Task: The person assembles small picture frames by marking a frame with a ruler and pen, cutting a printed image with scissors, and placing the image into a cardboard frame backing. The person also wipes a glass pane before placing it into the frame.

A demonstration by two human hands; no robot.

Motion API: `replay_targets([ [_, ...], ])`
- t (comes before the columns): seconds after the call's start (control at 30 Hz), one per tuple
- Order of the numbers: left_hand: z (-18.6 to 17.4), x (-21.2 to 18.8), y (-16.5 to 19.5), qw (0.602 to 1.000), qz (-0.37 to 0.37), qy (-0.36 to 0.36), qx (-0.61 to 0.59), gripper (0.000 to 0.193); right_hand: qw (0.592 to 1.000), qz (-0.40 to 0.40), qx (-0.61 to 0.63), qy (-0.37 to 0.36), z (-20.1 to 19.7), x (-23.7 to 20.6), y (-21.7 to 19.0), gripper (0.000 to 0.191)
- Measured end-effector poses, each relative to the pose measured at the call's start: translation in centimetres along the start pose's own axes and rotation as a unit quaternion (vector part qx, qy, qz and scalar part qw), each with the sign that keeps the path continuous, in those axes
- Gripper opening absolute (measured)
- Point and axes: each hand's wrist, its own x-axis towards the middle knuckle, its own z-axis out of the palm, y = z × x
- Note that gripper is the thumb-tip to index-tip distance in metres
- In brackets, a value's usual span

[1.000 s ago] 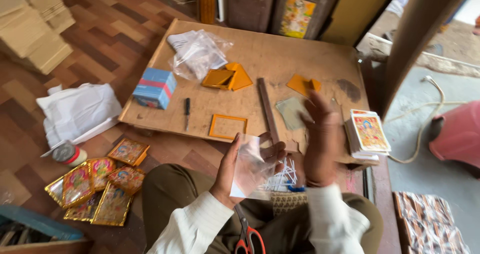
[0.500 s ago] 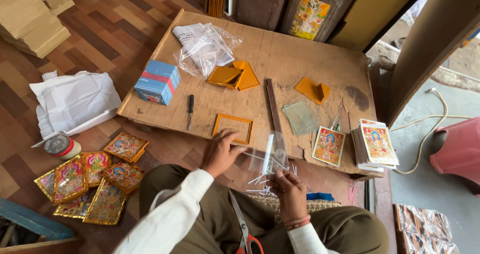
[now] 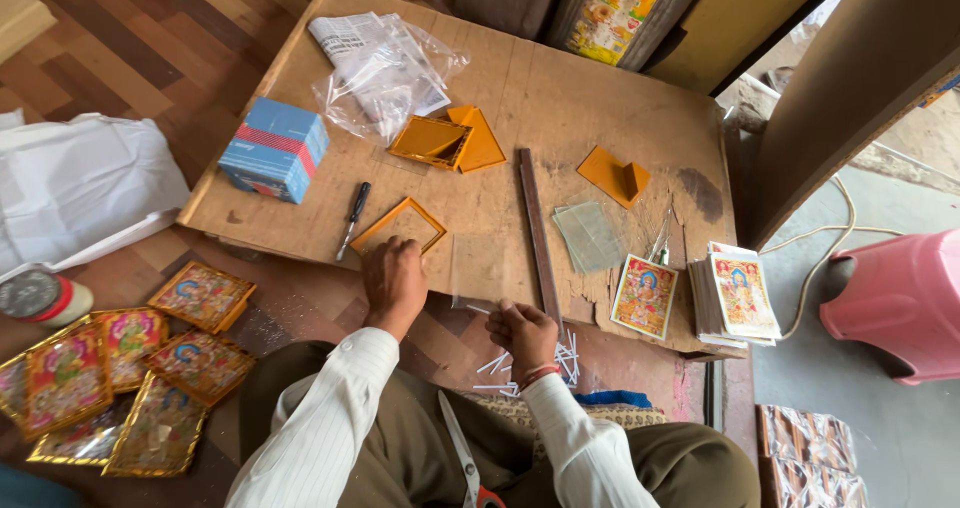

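Here, a clear glass pane (image 3: 478,268) stood at the near edge of the wooden board (image 3: 600,98), pinched at its bottom by the right hand (image 3: 522,334). The left hand (image 3: 394,280) lay curled on the empty gold frame (image 3: 400,226) just beside it. A screwdriver (image 3: 352,220) lay left of the frame.

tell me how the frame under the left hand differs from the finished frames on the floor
The empty frame under the left hand lies on the wooden board and shows bare wood through its opening; the finished frames lie on the floor and hold bright pictures. The empty frame lies alone; the finished frames overlap in a cluster. Both have golden borders.
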Motion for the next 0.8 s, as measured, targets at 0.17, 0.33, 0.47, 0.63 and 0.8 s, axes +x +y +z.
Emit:
replay_targets([
  [0.17, 1.0, 1.5, 0.0, 0.993, 0.058, -0.022, -0.097, 0.030, 0.964, -0.198, -0.177, 0.031, -0.9, 0.3, -2.3, 0.031],
  [0.33, 2.1, 2.9, 0.6, 0.973, 0.185, -0.116, -0.074, 0.083, 0.771, -0.215, -0.571, 0.186, -4.8, 9.7, -11.4, 0.044],
  [0.47, 2.5, 3.5, 0.3, 0.963, 0.175, -0.198, -0.053, 0.099, 0.660, -0.439, -0.597, 0.123, -5.3, 17.4, -16.5, 0.077],
  [0.63, 3.4, 4.3, -0.4, 0.965, 0.168, -0.195, -0.051, 0.093, 0.670, -0.338, -0.656, 0.082, -3.7, 20.6, -17.5, 0.091],
  [0.8, 4.1, 4.5, -0.7, 0.966, 0.173, -0.182, -0.054, 0.094, 0.660, -0.375, -0.640, 0.121, -2.9, 20.1, -17.5, 0.103],
])
